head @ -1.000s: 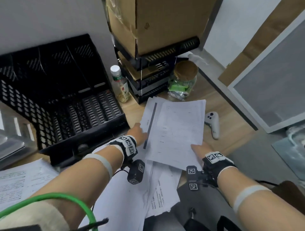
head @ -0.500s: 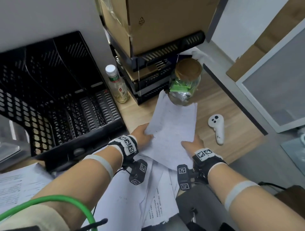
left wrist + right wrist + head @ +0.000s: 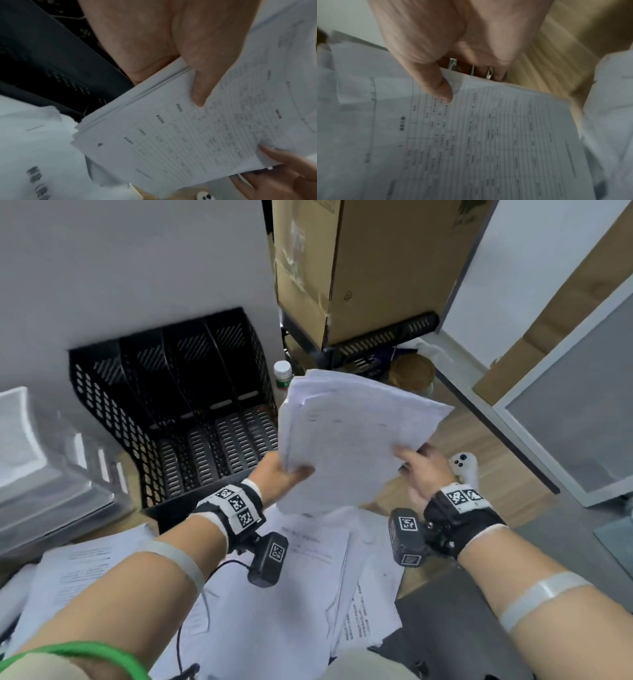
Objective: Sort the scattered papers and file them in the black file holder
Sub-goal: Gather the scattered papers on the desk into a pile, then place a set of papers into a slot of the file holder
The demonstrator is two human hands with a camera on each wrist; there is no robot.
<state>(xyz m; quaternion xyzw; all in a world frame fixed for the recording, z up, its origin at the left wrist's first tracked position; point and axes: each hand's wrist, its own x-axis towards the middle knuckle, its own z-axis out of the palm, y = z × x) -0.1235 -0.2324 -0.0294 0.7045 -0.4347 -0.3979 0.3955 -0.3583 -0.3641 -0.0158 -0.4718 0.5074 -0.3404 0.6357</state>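
A stack of white printed papers [image 3: 352, 436] is held up off the desk, tilted toward me. My left hand [image 3: 287, 474] pinches its lower left edge, thumb on top [image 3: 199, 86]. My right hand [image 3: 416, 465] pinches the lower right edge, thumb on the printed page [image 3: 440, 86], fingers behind. The stack shows close up as ruled forms [image 3: 188, 135] [image 3: 488, 135]. The black file holder [image 3: 178, 412] stands at the left against the wall, its slots showing no papers. More loose sheets [image 3: 291, 570] lie scattered on the desk below my wrists.
A small bottle with a white cap [image 3: 282, 374] stands just right of the holder. Behind it sit black stacked trays [image 3: 376, 340] under a cardboard box [image 3: 359, 265], and a cork-lidded jar [image 3: 412, 373]. A white controller [image 3: 464, 465] lies at right; a clear box [image 3: 41, 467] at left.
Both hands have lifted the gathered stack off the desk and raised it upward and toward the holder; the sheets were lying flat a second ago. My head has tilted up.
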